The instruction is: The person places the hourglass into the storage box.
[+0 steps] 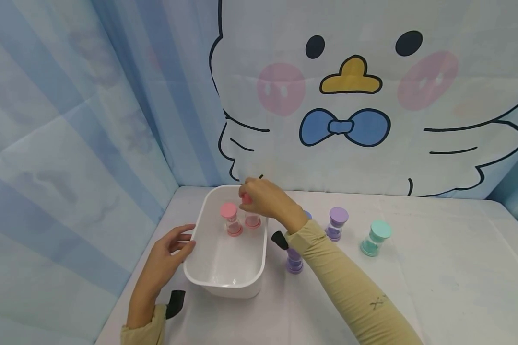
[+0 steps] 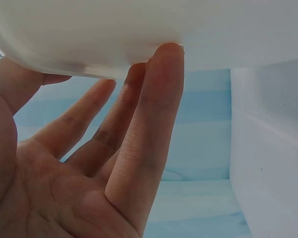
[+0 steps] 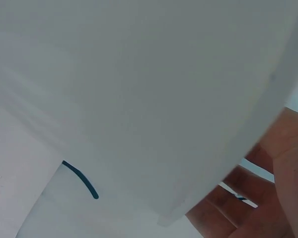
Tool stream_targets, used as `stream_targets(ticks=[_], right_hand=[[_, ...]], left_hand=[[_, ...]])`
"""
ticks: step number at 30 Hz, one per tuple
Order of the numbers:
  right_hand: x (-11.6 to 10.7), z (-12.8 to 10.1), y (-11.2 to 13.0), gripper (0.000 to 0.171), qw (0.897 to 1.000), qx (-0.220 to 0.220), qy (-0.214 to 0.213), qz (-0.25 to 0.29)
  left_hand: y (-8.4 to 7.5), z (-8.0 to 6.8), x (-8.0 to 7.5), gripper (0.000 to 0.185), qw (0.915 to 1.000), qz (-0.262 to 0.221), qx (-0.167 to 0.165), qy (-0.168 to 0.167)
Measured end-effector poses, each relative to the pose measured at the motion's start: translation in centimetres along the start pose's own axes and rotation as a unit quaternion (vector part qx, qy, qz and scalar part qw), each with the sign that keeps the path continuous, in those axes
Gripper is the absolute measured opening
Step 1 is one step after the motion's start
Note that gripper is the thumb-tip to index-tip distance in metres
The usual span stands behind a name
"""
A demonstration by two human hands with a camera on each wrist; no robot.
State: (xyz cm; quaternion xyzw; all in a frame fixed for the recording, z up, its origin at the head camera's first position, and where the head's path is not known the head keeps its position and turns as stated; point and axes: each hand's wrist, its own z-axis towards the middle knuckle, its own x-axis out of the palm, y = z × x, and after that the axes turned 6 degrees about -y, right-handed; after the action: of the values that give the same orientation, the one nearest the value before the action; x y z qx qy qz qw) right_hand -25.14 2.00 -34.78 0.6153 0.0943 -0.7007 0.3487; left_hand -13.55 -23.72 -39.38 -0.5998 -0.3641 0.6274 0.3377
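A white rectangular tub (image 1: 207, 280) stands on the table with a pink sand timer (image 1: 230, 219) upright inside it. My right hand (image 1: 259, 199) reaches over the tub's far end and grips the top of a second pink sand timer (image 1: 252, 220) that stands in the tub. My left hand (image 1: 170, 249) lies with straight fingers against the tub's left wall; in the left wrist view its fingertips (image 2: 164, 64) touch the tub's rim (image 2: 114, 44). The right wrist view shows only the tub's white wall (image 3: 139, 99) and part of the hand.
To the right of the tub stand two purple sand timers (image 1: 336, 224) (image 1: 294, 261) and a teal one (image 1: 374, 238); a blue one is mostly hidden behind my right wrist. Cloth walls with a cartoon bird (image 1: 349, 96) close in the back and left.
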Motion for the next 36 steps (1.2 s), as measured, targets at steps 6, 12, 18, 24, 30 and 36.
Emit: stream_targets(ticks=[6, 12, 18, 24, 30, 36], right_hand=[[0.6, 0.0, -0.2, 0.026, 1.000, -0.001, 0.009, -0.001], [1.1, -0.1, -0.4, 0.025, 1.000, -0.005, 0.018, -0.001], [1.3, 0.0, -0.4, 0.024, 0.999, 0.000, 0.035, 0.002], [1.6, 0.1, -0.2, 0.027, 0.998, 0.013, 0.054, -0.001], [1.9, 0.0, 0.0, 0.027, 0.998, 0.016, 0.060, -0.005], [2.1, -0.1, 0.0, 0.027, 0.998, 0.011, 0.058, -0.016]], left_hand=[[0.0, 0.0, 0.0, 0.047, 1.0000, 0.001, 0.001, -0.001], [-0.1, 0.0, 0.0, 0.047, 1.0000, 0.002, 0.001, 0.000], [-0.1, 0.0, 0.0, 0.048, 1.0000, 0.002, -0.002, 0.000], [-0.2, -0.1, 0.0, 0.048, 1.0000, 0.004, -0.004, -0.001], [-0.2, -0.2, 0.0, 0.047, 1.0000, 0.003, 0.001, -0.001], [-0.4, -0.2, 0.1, 0.047, 1.0000, 0.007, -0.002, -0.002]])
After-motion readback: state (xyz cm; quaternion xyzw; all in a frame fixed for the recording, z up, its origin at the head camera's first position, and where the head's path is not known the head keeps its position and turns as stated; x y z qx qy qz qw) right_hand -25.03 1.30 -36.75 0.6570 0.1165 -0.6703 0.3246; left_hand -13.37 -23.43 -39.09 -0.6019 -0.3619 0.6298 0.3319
